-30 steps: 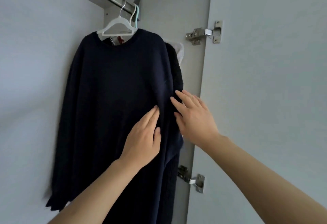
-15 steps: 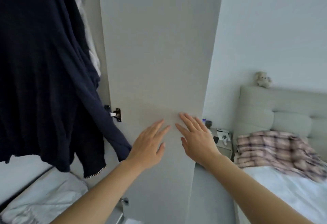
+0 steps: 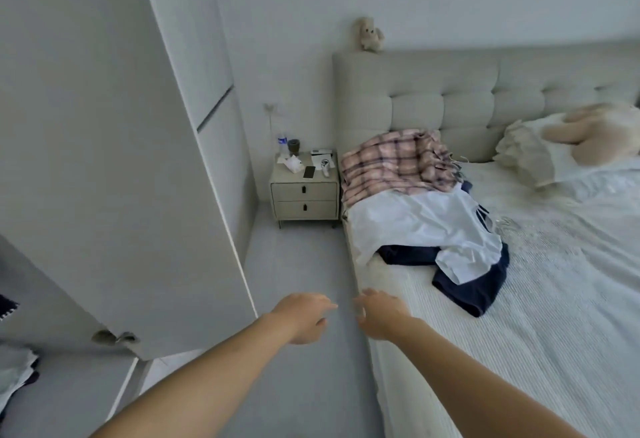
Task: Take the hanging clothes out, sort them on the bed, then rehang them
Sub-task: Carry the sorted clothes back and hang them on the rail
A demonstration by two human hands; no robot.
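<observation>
A pile of clothes lies on the bed near its left edge: a pink plaid garment by the headboard, a white garment below it, and a navy garment under and in front of that. A white hanger pokes out to the right of the pile. Both my arms reach forward over the floor beside the bed. My left hand is empty, fingers loosely spread. My right hand is empty too, hovering at the mattress edge, short of the clothes.
The open wardrobe door stands on the left. A bedside table with a phone, bottle and small items sits against the wall. A plush bear rests on the headboard; a pillow and a large plush toy lie at far right.
My view has swung right and down, from the navy sweater hanging in the wardrobe to the bed. Both hands left the sweater and now reach toward the bed's edge, holding nothing.
</observation>
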